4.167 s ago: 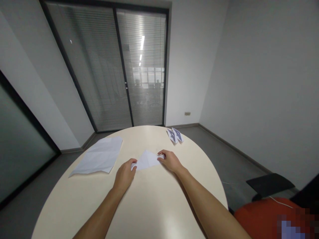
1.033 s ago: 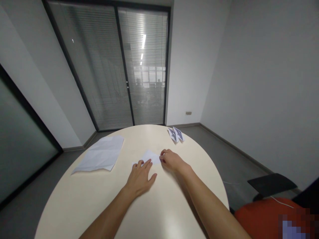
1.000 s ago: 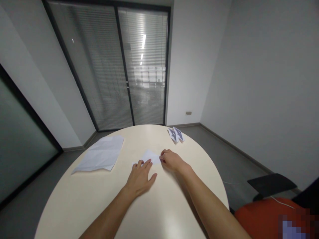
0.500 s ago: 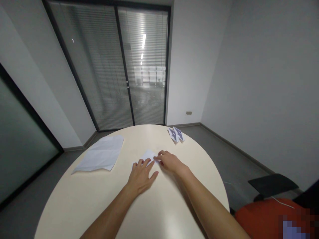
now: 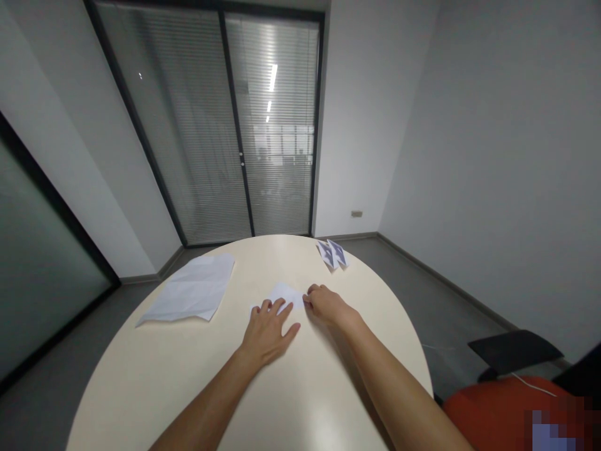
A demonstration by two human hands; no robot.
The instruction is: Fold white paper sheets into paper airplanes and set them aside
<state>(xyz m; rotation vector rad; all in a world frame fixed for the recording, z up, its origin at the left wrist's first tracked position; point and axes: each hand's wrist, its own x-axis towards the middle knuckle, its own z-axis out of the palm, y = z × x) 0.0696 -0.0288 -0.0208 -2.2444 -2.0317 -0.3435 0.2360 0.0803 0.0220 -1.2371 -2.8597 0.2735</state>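
Observation:
A small white sheet of folded paper (image 5: pixel 285 292) lies on the round cream table (image 5: pixel 282 401), its near part covered by fingers. My left hand (image 5: pixel 268 333) rests on it palm down, fingers spread and pressing its near edge. At the paper's right end is my right hand (image 5: pixel 323 304), its fingers drawn together in a pinch at the corner. Exactly how much of the corner sits between those fingertips is hidden.
A larger creased white sheet (image 5: pixel 192 289) lies at the table's left. Two folded paper pieces with dark printing (image 5: pixel 332 254) stand near the far right edge. A chair with a red seat (image 5: pixel 493 407) and black armrest (image 5: pixel 516 347) is at lower right.
My left hand has gone from pinching the paper's left end to lying spread on it. My right hand slid left along the paper, then back to its right corner.

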